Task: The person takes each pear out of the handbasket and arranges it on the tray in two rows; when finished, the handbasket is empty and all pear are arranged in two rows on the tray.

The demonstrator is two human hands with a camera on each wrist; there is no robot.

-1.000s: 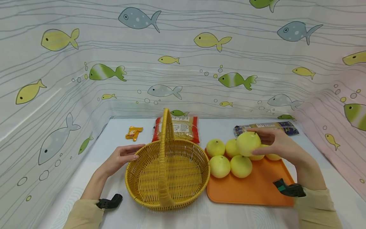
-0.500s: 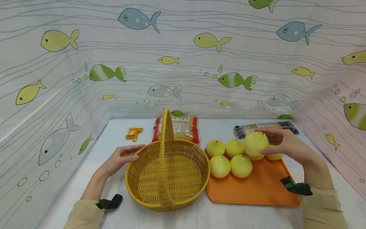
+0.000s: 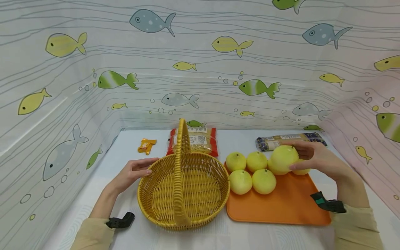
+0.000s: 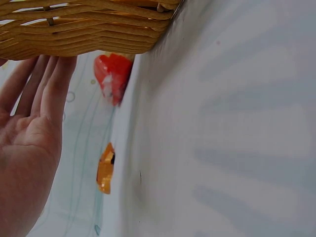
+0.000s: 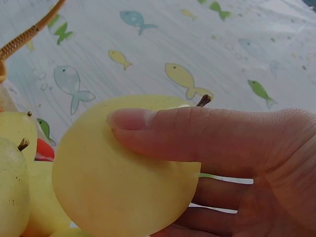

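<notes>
Head view: my right hand (image 3: 315, 158) has its fingers (image 5: 163, 136) wrapped around a yellow pear (image 3: 282, 159), held just above the orange tray (image 3: 281, 205) where more pears (image 3: 250, 172) sit. My left hand (image 3: 132, 173) lies released, straight fingers (image 4: 47, 84) touching the outer rim of the wicker basket (image 3: 184, 189) on the counter (image 3: 225, 236), beside the tray

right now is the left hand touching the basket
Touching. The left wrist view shows the left hand's fingertips pressed straight against the wicker basket's outer wall.
</notes>
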